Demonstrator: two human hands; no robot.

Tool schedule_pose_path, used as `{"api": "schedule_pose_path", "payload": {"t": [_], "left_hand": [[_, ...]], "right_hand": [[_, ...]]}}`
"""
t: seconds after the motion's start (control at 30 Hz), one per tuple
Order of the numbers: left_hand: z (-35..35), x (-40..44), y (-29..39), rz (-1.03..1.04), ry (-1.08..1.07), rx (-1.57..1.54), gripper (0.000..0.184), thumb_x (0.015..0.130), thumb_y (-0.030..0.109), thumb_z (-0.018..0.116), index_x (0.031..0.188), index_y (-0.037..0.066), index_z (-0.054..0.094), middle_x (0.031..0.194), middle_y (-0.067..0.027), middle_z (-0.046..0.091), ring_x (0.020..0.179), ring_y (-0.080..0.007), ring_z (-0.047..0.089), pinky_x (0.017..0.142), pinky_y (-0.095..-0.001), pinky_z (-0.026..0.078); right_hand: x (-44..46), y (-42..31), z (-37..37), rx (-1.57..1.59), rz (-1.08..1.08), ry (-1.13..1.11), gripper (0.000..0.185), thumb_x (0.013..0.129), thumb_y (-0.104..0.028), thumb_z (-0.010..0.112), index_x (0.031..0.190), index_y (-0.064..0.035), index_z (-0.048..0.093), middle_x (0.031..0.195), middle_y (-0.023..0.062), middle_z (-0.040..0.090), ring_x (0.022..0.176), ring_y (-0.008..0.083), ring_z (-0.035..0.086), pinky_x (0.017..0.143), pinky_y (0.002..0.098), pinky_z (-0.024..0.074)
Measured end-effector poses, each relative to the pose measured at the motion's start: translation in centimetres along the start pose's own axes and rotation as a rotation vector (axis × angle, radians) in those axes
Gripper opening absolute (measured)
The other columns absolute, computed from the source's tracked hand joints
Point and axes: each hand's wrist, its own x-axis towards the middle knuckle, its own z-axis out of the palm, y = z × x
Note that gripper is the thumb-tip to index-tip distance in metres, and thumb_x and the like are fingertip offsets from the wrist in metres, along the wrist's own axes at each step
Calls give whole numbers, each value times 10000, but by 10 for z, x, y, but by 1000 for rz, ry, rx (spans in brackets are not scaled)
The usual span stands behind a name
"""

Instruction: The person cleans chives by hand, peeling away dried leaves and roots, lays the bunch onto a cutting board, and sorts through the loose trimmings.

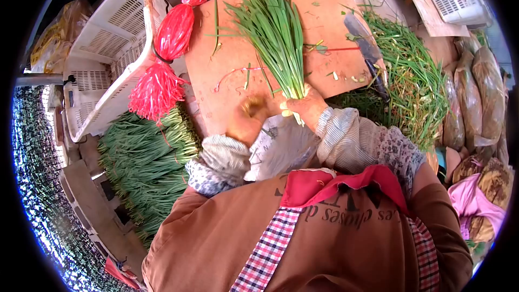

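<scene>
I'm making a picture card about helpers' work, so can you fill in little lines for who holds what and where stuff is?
Right hand: closed around the pale ends of a bunch of green stalks
Left hand: near those ends; too blurred to tell if it holds anything
Under the bunch: orange-brown board
At board's right edge: knife
Left side: white crate, red string bundle, pile of green stalks
Right side: loose green scraps

i grip the bunch of slender green leaves (277, 38) near its pale ends (293, 91). its tips (266, 0) fan loosely over the orange board (330, 16).
</scene>
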Motion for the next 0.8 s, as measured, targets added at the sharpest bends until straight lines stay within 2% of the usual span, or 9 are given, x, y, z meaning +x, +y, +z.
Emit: {"api": "schedule_pose_path", "payload": {"t": [0.1,0.13,0.2,0.27,0.37,0.47,0.57,0.67,0.8], "left_hand": [[-14,36,22,391,238,705,403,757,-37,534,1154,-7,471,1139,-114,524,978,-164,545,762,-261,464],[-13,57,9,315,254,263,430,754,-30,534,1176,-12,451,1174,-123,498,1041,-180,507,820,-265,434],[-13,72,-3,209,232,3,460,752,-15,532,1200,-24,428,1226,-133,453,1131,-201,443,905,-274,382],[-14,72,8,170,161,365,463,753,2,531,1201,-37,422,1263,-135,415,1185,-213,391,959,-284,336],[-9,67,11,324,298,918,470,748,2,525,1203,-47,418,1284,-142,386,1197,-223,383,958,-284,343],[-5,61,24,268,252,803,432,753,-12,512,1176,-59,437,1271,-150,397,1161,-236,425,917,-286,382],[-2,60,16,465,320,682,389,756,-6,524,1134,-68,456,1212,-161,453,1074,-255,495,845,-299,426],[5,50,32,331,269,531,341,744,40,577,1067,-40,502,1072,-152,553,982,-252,544,796,-302,442],[23,32,75,417,316,806,343,694,146,660,980,-15,559,959,-168,589,859,-277,580,755,-329,455]], "right_hand": [[-3,-13,10,7,-3,-1,331,701,35,574,1004,3,446,840,93,552,714,184,572,620,302,504],[0,-16,11,-2,-4,-2,328,706,35,568,1008,4,444,850,98,556,725,187,575,628,302,505],[11,-14,7,-49,-42,-17,327,711,25,571,1010,11,440,846,111,567,717,196,589,597,302,505],[20,-12,9,-119,74,43,322,708,20,577,1001,10,442,814,115,573,674,197,593,548,305,494],[31,-4,4,-312,215,74,299,714,-16,598,973,-1,450,747,115,580,584,195,588,459,312,458],[36,0,5,-273,248,80,312,723,-67,633,971,-6,453,770,121,583,582,189,586,448,309,451],[27,-14,11,-290,243,136,332,716,-70,639,980,2,450,827,140,588,629,198,598,501,316,469],[31,-7,11,-412,174,174,363,716,-87,623,1007,26,438,863,168,586,727,221,606,621,329,485],[50,5,-4,-968,78,52,466,702,-226,612,1038,49,441,916,207,581,865,272,587,758,333,462]]}}
